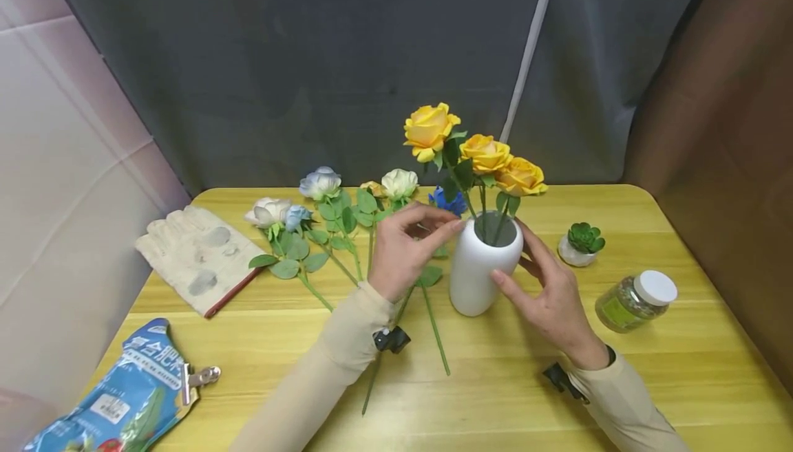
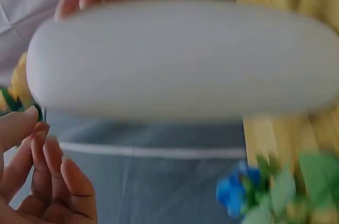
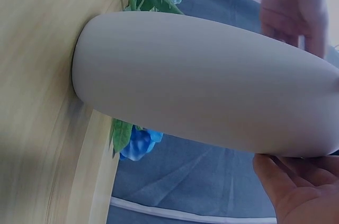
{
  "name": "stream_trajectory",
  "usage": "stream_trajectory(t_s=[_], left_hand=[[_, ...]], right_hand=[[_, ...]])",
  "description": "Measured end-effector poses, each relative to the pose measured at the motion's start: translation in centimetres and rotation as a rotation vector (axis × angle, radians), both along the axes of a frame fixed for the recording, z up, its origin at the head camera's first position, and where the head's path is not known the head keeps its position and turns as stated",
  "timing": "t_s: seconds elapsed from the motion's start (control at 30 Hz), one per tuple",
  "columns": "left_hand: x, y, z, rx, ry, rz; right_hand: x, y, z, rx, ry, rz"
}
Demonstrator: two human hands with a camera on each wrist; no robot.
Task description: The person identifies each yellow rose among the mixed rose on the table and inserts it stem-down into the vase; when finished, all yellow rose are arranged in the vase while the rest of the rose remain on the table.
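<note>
Loose flowers lie on the surface, apparently what is left to arrange; left hand at the rim of the upright vase, thumb and fingertips close together, whether pinching anything cannot tell; three yellow roses stand in the vase, that part seemingly done; right hand grips the vase, thumb in front, fingers round the side.

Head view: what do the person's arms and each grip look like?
The arms wear long beige sleeves, with a small black device near each cuff. A dark band shows at the right one. The left grip and right grip are bare hands, no gloves or rings visible.
</note>
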State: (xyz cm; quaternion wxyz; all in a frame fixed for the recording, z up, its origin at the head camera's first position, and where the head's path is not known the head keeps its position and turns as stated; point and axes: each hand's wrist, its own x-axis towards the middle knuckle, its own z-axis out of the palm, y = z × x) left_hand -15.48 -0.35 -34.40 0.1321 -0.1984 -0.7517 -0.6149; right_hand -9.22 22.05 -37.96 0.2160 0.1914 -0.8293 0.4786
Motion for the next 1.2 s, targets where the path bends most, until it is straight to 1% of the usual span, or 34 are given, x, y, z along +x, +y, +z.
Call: stream_trajectory(t_s=[0.07, 0.17, 0.3, 0.4, 0.47, 0.57, 0.67, 0.87, 1.07, 1.2], left_hand=[[-0.4, -1.2, -0.3, -0.064, 0.009, 0.034], [-1.4, -3.6, -1.1, -0.203, 0.024, 0.106], [-2.6, -6.9, -2.7, -0.398, 0.018, 0.219], [-3.2, -8.8, -3.9, -0.48, -0.02, 0.274], [-3.4, -9.6, -4.7, -0.51, -0.051, 0.3], [-3.6, -10.3, -5.5, -0.546, -0.097, 0.304], [-3.8, -10.6, -6.2, -0.594, -0.132, 0.293], [-3.9, -10.6, -7.0, -0.673, -0.248, 0.278], [-3.8, -10.2, -7.5, -0.706, -0.34, 0.226], [-3.8, -10.1, -7.8, -0.703, -0.369, 0.187]], right_hand=[[0.0, 0.0, 0.0, -0.006, 0.0, 0.0], [0.1, 0.1, -0.1, -0.008, 0.0, -0.004], [0.2, 0.1, -0.1, 0.0, -0.002, -0.009], [0.2, 0.2, -0.2, -0.005, -0.001, -0.01], [0.3, 0.2, -0.2, -0.013, 0.0, -0.008], [0.3, 0.1, -0.2, -0.025, 0.001, -0.004], [0.3, 0.1, -0.2, -0.031, 0.003, -0.002], [0.2, 0.0, -0.1, -0.021, -0.005, -0.004], [0.1, 0.0, 0.0, -0.013, -0.014, -0.013], [0.1, 0.0, 0.0, -0.023, -0.012, -0.013]])
